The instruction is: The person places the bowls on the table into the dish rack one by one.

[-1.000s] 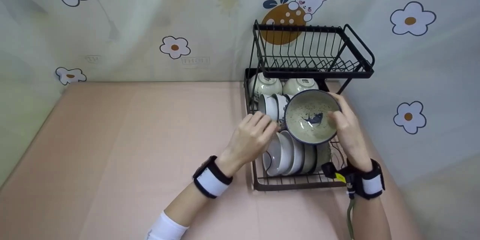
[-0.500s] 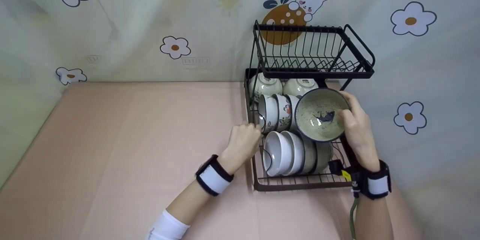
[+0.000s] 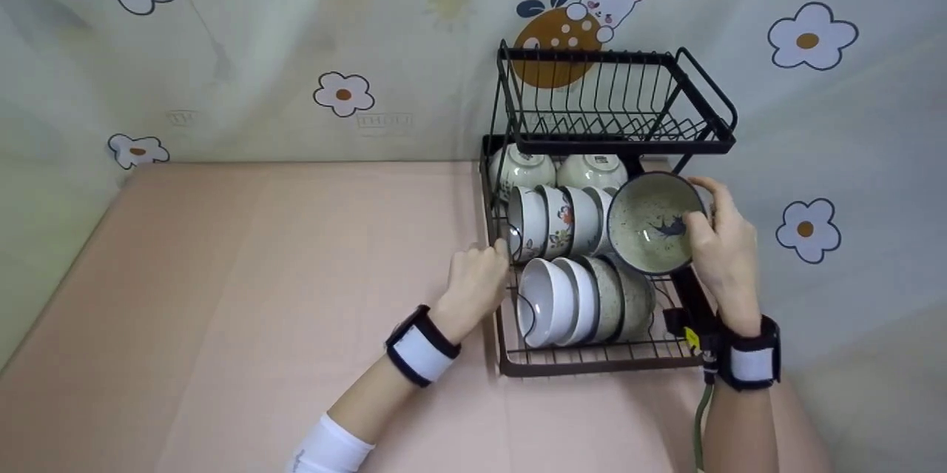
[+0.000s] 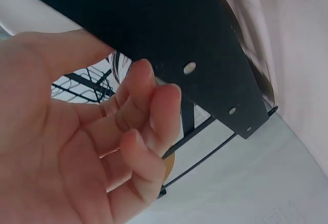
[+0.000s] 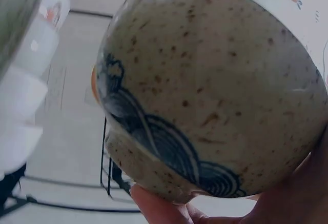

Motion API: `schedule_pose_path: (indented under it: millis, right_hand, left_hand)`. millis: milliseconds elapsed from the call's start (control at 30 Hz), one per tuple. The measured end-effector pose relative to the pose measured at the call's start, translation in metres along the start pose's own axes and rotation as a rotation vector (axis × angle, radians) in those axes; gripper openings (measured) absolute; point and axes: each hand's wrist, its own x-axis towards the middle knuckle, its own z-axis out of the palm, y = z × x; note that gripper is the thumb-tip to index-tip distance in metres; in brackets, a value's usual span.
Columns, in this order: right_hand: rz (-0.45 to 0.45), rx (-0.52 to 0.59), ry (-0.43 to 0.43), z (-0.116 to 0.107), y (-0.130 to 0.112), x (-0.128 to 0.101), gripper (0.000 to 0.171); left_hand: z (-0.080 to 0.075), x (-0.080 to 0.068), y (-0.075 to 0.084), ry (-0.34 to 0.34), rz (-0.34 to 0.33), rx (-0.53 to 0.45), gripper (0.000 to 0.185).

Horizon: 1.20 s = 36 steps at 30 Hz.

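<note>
My right hand (image 3: pixel 729 255) grips a speckled beige bowl (image 3: pixel 647 225) by its right side, thumb inside and fingers outside. The bowl is tilted, its dark rim and blue fish drawing facing the camera, above the lower tier of a black dish rack (image 3: pixel 599 367). Its blue wave-patterned outside (image 5: pixel 205 80) fills much of the right wrist view. At the rack's left rim, my left hand (image 3: pixel 473 284) has its fingers curled. In the left wrist view its thumb passes behind the rack's black side panel (image 4: pixel 210 55), fingertips at the panel's edge.
Several bowls lean in the front row, with white (image 3: pixel 544 303) and speckled ones (image 3: pixel 636 303). Behind them stands a row of patterned bowls (image 3: pixel 558 221). Two upturned bowls (image 3: pixel 592 171) sit at the back, below the upper tier (image 3: pixel 625 143). Pink tabletop (image 3: pixel 296 273) extends left.
My right hand has carried the speckled bowl rightward, uncovering more of the patterned row. My left hand has moved down and left from over the bowls to the rack's left rim.
</note>
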Motion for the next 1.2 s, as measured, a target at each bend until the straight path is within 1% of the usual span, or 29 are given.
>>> schedule_pose_path:
  millis: [67, 167, 233, 400, 600, 700, 767, 1033, 1200]
  right_hand:
    - [-0.005, -0.044, 0.023, -0.001, 0.001, 0.002, 0.046]
    - [-0.001, -0.095, 0.041, -0.001, 0.004, 0.003, 0.047]
    - [0.019, -0.11, 0.047, -0.001, 0.005, 0.004, 0.048]
    - [0.099, -0.145, 0.037, -0.003, 0.007, 0.004, 0.051]
    - [0.173, -0.221, -0.02, -0.006, 0.012, 0.006, 0.056]
    - [0.194, -0.252, -0.057, -0.008, 0.014, 0.008, 0.058]
    - [0.207, -0.27, -0.079, -0.008, 0.015, 0.009, 0.059]
    - [0.232, -0.335, -0.137, -0.006, 0.02, 0.01, 0.062]
    - [0.215, -0.364, -0.187, -0.005, 0.025, 0.011, 0.062]
  left_hand:
    - [-0.001, 0.001, -0.001, -0.021, -0.019, -0.004, 0.033]
    - [-0.002, 0.001, -0.002, -0.042, -0.025, -0.007, 0.033]
    - [-0.003, 0.001, -0.002, -0.05, -0.02, -0.008, 0.033]
    - [-0.004, 0.0, -0.002, -0.057, -0.002, 0.026, 0.035]
    - [-0.005, 0.0, -0.002, -0.089, 0.002, 0.039, 0.031]
    - [-0.004, 0.0, -0.002, -0.097, 0.001, 0.034, 0.029]
    - [-0.005, 0.0, -0.002, -0.099, 0.0, 0.025, 0.03]
    - [-0.005, 0.0, -0.003, -0.107, -0.002, 0.004, 0.04]
    - [-0.005, -0.001, -0.003, -0.1, -0.001, -0.001, 0.038]
